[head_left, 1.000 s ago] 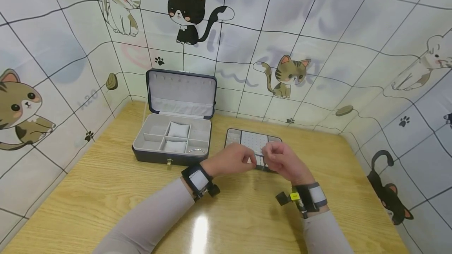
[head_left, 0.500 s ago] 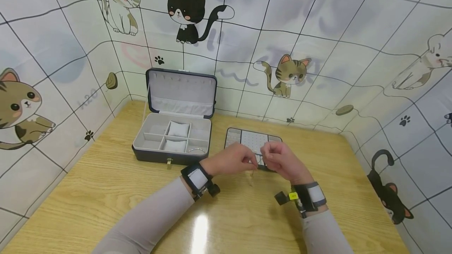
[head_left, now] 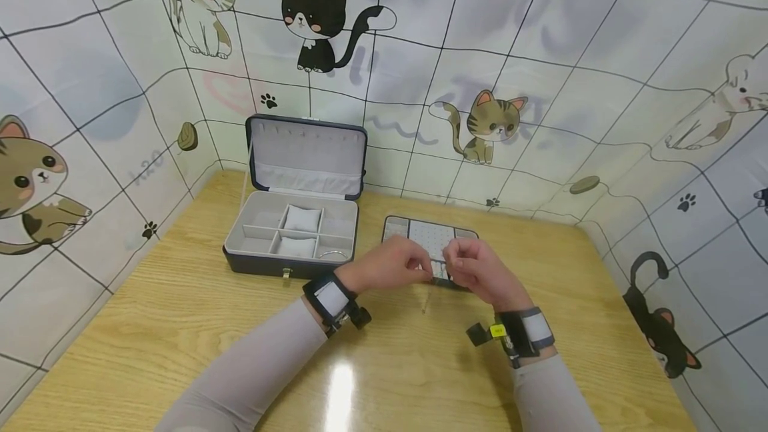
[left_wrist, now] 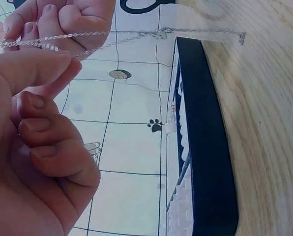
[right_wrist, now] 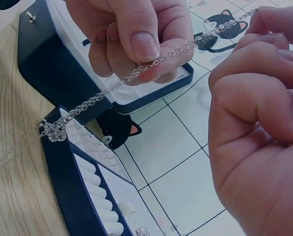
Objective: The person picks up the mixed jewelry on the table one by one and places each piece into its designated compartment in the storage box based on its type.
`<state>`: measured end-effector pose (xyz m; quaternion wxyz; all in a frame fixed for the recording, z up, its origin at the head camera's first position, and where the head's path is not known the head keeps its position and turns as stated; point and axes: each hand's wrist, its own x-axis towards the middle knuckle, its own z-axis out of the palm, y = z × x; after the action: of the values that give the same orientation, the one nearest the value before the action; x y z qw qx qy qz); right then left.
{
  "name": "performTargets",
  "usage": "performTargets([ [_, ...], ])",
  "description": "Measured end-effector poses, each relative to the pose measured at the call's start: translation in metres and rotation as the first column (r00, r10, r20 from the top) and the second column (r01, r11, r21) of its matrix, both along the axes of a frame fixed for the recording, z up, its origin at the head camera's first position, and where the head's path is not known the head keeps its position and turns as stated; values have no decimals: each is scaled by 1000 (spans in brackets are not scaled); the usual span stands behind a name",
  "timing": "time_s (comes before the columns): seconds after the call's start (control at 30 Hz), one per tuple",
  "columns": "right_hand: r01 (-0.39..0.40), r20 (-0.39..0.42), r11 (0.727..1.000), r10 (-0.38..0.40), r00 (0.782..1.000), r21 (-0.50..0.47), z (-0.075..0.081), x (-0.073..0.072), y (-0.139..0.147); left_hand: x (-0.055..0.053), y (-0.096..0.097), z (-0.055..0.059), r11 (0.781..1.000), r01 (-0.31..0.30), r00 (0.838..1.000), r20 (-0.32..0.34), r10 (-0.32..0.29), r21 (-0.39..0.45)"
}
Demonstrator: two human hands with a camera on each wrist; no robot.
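A thin silver chain point(right_wrist: 95, 100) with a small flower-shaped charm point(right_wrist: 55, 131) hangs between my two hands, its loose tail ending in a tiny bead. My left hand point(head_left: 393, 264) pinches the chain between thumb and forefinger, shown close up in the left wrist view. Slightly to its right, my right hand point(head_left: 483, 272) holds the chain's upper end at its fingertips. Both hands are above the front of a shallow navy jewelry tray point(head_left: 433, 235), which they partly cover. In the head view only a faint strand of the chain shows, below the left fingertips.
An open navy jewelry box point(head_left: 258, 264) stands left of the tray, lid raised, with two small cushions and a silver bangle point(head_left: 333, 255) in its compartments. White ring rolls point(right_wrist: 100, 191) line the tray's front. Behind the wooden table point(head_left: 396, 372) hangs a cat-print backdrop point(head_left: 414, 85).
My left hand has shifted slightly left and up, widening the gap between the hands. The chain's dangling end now hangs a little further left. My right hand has barely moved.
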<state>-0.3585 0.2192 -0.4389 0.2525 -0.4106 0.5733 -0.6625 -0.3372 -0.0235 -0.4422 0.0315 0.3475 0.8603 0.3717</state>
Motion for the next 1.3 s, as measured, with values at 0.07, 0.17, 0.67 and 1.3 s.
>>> performTargets([
  [0.07, 8, 5, 1000, -8, 1000, 4, 1, 0, 0, 0, -2, 1, 1000, -14, 1000, 7, 14, 21],
  [0.17, 21, 12, 1000, -21, 1000, 13, 2, 1, -1, 0, -5, 3, 998, -44, 999, 13, 43, 52],
  [0.67, 136, -87, 962, -118, 989, 239, -7, -3, -5, 1, -21, 23, 949, -182, 980, -32, 197, 258],
  [1.3, 268, -145, 883, -229, 963, 385, -16, 4, -20, 2, -25, 29, 920, -256, 955, -72, 289, 297],
])
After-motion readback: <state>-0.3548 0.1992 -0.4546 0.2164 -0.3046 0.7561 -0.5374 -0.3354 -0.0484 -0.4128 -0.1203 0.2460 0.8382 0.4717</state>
